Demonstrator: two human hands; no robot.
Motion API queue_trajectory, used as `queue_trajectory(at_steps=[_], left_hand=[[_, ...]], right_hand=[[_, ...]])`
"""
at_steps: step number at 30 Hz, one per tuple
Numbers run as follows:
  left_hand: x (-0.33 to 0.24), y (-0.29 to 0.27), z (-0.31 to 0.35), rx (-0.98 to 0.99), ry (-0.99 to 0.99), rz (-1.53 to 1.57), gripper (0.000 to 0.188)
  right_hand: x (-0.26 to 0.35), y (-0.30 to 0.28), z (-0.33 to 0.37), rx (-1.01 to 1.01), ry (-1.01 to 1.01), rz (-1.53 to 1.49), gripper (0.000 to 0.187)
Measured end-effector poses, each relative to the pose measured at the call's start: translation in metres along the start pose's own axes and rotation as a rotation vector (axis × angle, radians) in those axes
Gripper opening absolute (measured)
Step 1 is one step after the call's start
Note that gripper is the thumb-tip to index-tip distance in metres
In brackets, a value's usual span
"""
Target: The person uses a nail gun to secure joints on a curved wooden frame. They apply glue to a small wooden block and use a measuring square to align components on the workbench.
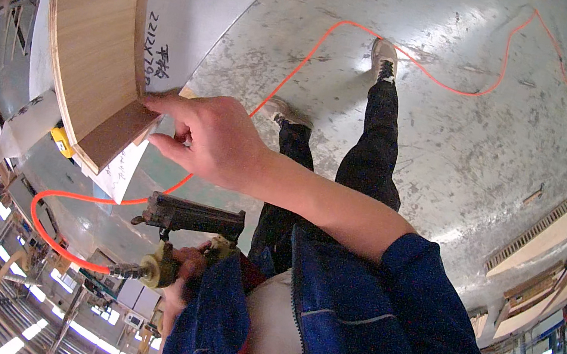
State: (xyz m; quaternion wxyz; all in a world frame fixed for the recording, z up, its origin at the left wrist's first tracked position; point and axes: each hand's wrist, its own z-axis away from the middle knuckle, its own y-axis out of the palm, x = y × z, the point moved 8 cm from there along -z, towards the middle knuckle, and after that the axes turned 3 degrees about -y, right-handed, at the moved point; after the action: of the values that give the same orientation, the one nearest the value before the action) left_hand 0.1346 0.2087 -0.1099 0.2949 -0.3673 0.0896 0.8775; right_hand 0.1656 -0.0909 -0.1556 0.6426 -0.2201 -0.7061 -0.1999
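Right hand point(211, 138) pinches near corner of pale wood panel point(93, 30), open concrete floor point(446, 115) rightward; left hand point(189, 263) wraps nail gun point(188, 221).

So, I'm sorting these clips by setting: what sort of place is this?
Probably a woodworking or furniture workshop. A hand steadies a tan wood-veneer panel, the other hand holds a dark pneumatic nail gun fed by an orange air hose, and more boards lie on the scuffed grey concrete floor.
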Motion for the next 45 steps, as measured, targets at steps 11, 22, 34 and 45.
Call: queue_trajectory(at_steps=[11,22,34,45], left_hand=[[-0.001,-0.001,0.005,-0.002,0.026,-0.022,0.016],[0.006,-0.004,0.011,-0.063,-0.035,-0.001,0.018],[0.019,-0.016,0.013,-0.088,-0.035,0.116,0.014],[0.114,-0.037,0.001,-0.133,-0.086,0.199,0.030]], right_hand=[[0.070,-0.009,-0.017,-0.247,-0.376,0.039,0.034],[0.098,0.004,-0.019,-0.219,-0.530,0.296,0.028],[0.105,0.010,-0.025,-0.169,-0.444,0.354,0.028],[0.098,-0.016,-0.038,0.083,-0.227,0.533,0.059]])
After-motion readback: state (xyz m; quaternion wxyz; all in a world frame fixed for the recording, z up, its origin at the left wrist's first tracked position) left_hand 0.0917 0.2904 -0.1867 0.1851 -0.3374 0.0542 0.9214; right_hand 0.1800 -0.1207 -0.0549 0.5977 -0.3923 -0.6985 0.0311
